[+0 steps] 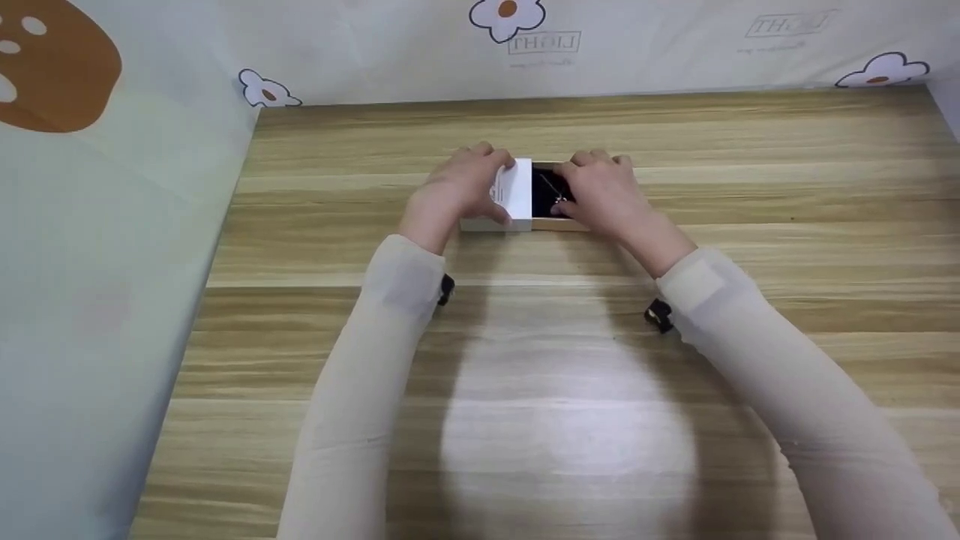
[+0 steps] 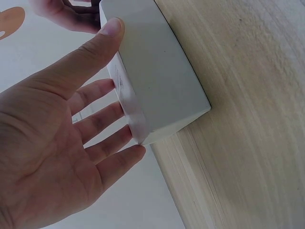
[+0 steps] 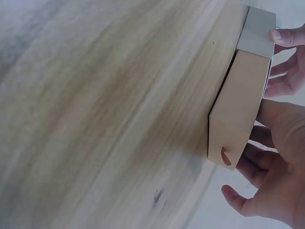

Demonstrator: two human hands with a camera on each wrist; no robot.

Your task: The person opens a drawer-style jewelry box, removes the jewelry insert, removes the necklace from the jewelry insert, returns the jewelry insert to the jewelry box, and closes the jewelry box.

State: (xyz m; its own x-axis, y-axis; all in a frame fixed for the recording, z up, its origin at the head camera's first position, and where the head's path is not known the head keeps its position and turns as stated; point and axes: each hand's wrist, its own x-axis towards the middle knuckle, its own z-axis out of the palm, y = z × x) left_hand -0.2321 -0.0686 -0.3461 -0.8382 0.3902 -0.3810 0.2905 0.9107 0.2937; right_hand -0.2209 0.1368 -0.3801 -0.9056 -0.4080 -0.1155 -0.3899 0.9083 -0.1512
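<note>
A small white box sleeve (image 1: pixel 516 191) lies on the wood-grain table, with a tan drawer (image 3: pixel 240 88) slid partway out to the right. My left hand (image 1: pixel 465 184) grips the sleeve. Its thumb presses the near side and its fingers lie along the top and far edge. Inside the drawer a black insert (image 1: pixel 541 196) bears a thin silver necklace (image 1: pixel 559 198) with a small pendant. Over the drawer reaches my right hand (image 1: pixel 604 191), thumb close by the pendant and fingers at the far wall. Whether it pinches anything I cannot tell.
The wood-grain table (image 1: pixel 555 420) spreads around the box. A pale cloth (image 1: pixel 405 52) printed with flowers stands behind its back edge and along the left. At the drawer's right end is a small brown pull loop (image 3: pixel 225 156). Each wrist bears a small black camera.
</note>
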